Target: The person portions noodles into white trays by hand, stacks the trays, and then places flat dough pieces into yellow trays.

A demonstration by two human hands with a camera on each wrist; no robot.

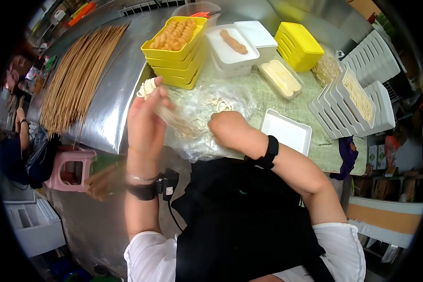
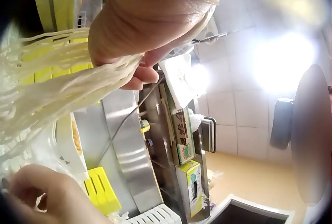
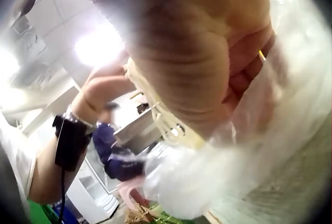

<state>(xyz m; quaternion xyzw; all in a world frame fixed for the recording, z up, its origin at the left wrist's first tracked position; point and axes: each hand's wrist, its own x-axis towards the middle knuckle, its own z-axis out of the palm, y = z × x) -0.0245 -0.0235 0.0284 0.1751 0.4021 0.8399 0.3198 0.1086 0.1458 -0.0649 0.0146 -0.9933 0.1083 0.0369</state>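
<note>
Here's the right hand (image 1: 231, 131), fingers curled closed at the plastic bag (image 1: 188, 148), any hold hidden. The left hand (image 1: 148, 115) grips noodles (image 1: 176, 121), fingers wrapped round them, a loop above its fingertips, strands sloping bagward. Beyond, yellow trays (image 1: 175, 68) hold twisted pieces (image 1: 176, 35).

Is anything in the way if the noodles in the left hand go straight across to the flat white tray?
Yes. The right hand, curled over the crumpled plastic, is between the noodles and the tray. They'd probably have to go over or around it.
</note>
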